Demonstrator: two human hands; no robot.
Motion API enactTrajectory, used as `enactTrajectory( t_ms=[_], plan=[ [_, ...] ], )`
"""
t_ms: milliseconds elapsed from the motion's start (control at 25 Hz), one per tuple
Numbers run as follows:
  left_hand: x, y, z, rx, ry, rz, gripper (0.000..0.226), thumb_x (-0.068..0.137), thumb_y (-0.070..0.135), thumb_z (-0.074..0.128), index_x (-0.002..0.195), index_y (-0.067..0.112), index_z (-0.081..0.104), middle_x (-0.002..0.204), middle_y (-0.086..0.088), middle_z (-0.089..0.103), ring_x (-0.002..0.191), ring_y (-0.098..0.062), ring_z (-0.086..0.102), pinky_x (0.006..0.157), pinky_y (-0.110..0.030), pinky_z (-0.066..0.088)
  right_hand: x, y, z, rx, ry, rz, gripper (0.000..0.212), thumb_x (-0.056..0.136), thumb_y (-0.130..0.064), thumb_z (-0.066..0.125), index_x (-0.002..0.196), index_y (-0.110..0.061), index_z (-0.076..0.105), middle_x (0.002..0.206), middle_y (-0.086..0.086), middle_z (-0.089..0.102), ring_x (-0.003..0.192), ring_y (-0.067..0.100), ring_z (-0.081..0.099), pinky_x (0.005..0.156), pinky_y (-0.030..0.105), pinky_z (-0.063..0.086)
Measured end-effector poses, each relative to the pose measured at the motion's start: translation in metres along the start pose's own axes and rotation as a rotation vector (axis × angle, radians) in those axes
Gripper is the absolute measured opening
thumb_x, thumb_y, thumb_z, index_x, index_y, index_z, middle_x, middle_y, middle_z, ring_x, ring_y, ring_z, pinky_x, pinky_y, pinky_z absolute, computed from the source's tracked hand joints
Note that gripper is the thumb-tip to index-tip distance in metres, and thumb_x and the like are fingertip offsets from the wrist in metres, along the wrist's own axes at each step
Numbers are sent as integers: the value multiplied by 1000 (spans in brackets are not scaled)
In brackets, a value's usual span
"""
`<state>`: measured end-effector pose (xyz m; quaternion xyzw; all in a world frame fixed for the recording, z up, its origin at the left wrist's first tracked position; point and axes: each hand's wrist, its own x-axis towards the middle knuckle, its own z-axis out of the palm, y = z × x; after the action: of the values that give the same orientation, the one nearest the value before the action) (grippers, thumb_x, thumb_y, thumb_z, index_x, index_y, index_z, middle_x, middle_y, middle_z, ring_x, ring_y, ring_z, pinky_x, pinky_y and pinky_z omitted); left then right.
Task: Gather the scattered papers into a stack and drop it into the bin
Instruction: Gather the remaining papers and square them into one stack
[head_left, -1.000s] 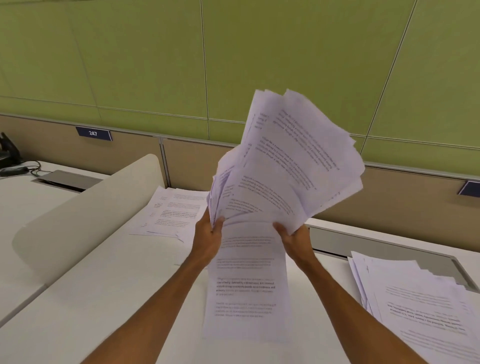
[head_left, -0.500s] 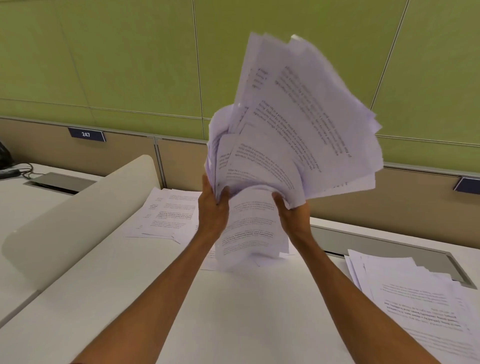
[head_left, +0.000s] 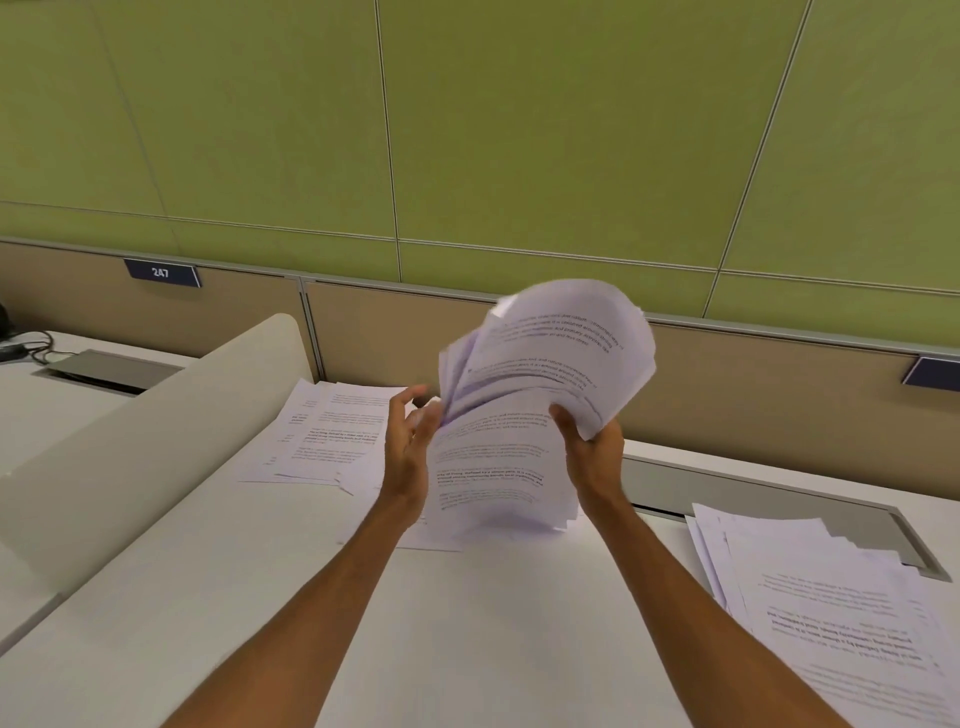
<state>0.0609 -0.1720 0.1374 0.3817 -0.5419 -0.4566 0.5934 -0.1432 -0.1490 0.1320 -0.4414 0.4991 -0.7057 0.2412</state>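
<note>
Green panelled wall (head_left: 519, 130) above tan partition (head_left: 363, 332); white desk (head_left: 467, 623); curved cream divider (head_left: 156, 441); blue number plate (head_left: 161, 273)

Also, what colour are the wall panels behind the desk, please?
The large upper wall panels are olive green; head view.

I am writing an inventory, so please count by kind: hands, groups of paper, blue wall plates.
Hands: 2, left hand, right hand
Paper groups: 3, held bundle, left pile, right pile
Blue plates: 2, plate 247, right plate
Total: 7
The sheet lying under the bundle is counted with it.
</note>
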Motion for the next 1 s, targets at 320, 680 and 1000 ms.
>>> enactTrajectory(
  t_ms=[320,680,1000],
  plan=[
    [-9,-39,3,273,2,-17,43,86,15,68,125,17,51,106,2,60,105,-22,62,73,-13,55,6,19,-12,-174,-86,125,32,87,-27,71,115,-13,64,107,4,71,96,25,68,76,40,60],
    [13,-3,34,267,39,-38,35,90,26,63,117,32,42,109,4,59,93,-16,64,64,-18,55,12,6,-13,-93,-121,45,22,92,-28,64,111,-18,62,98,-1,71,90,17,71,67,21,59],
    [0,-36,21,338,-11,-145,66,81,12,74,128,24,29,111,1,52,102,-16,54,64,-14,50,-3,31,-28,-186,-104,98,67,77,-24,79,133,-24,41,112,-4,65,99,11,66,77,29,58]
  ],
)
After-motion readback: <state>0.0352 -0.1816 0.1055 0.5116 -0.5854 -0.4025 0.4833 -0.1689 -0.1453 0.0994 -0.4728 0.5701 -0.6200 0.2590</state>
